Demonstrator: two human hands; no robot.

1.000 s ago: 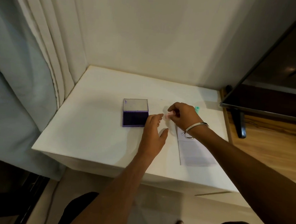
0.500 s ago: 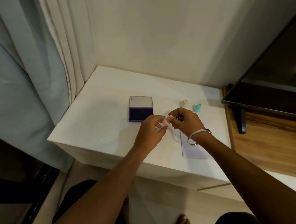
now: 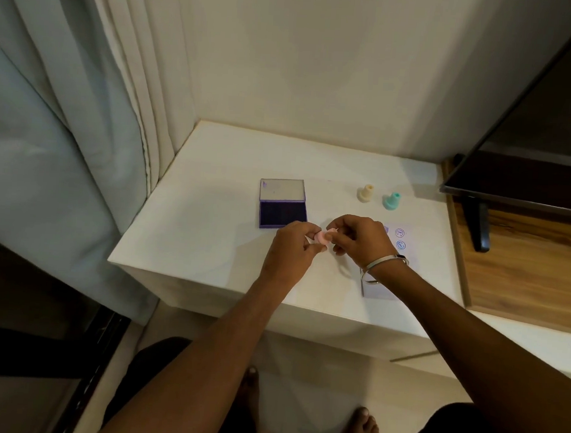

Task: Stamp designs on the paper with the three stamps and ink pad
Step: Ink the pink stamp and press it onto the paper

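A small pink stamp [image 3: 322,237] sits between both hands above the white table [image 3: 209,217]. My left hand [image 3: 292,247] pinches its left side and my right hand [image 3: 360,242] pinches its right side. The open purple ink pad [image 3: 282,212] lies just behind my left hand, its lid flipped back. A cream stamp [image 3: 366,193] and a teal stamp [image 3: 392,201] stand upright at the back. The paper [image 3: 401,258] lies under my right wrist and shows two round blue prints [image 3: 400,238].
A curtain [image 3: 82,100] hangs at the left of the table. A dark TV screen [image 3: 536,139] on a stand rises over the wooden shelf [image 3: 524,267] at the right. The table's front edge lies below my wrists, with my feet on the floor underneath.
My right hand lifted the pink stamp from near the paper and brought it left; my left hand closed in and now pinches it too. The camera view shifted, revealing the cream and teal stamps.
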